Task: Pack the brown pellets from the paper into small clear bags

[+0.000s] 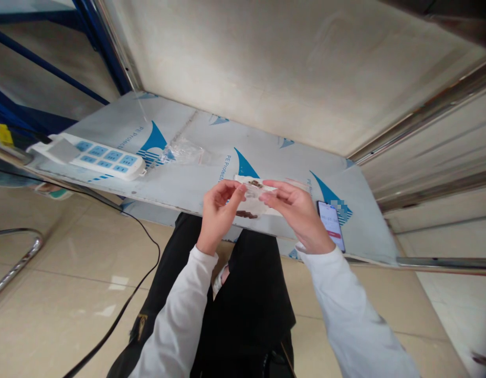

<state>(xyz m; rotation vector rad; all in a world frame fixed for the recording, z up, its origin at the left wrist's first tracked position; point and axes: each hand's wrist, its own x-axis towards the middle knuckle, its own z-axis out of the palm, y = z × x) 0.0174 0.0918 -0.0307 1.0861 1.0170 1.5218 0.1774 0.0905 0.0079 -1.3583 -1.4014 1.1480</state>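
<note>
My left hand (222,212) and my right hand (296,210) meet over the front part of the table. Both have thumb and forefinger pinched on a small clear plastic bag (251,194), one hand on each side of it. Small brownish metal-looking pieces (255,184) show at its upper edge; whether they are inside or behind it I cannot tell. Beneath lies a white sheet (266,209), partly covered by my fingers. A short row of dark brown pieces (246,214) lies below the bag, too small to name.
A phone (331,226) with a lit screen lies right of my right hand. Crumpled clear plastic (186,152) sits left of centre on the film-covered table (196,181). A white power strip (105,157) stands at the left end, and a black cable (154,257) hangs to the floor.
</note>
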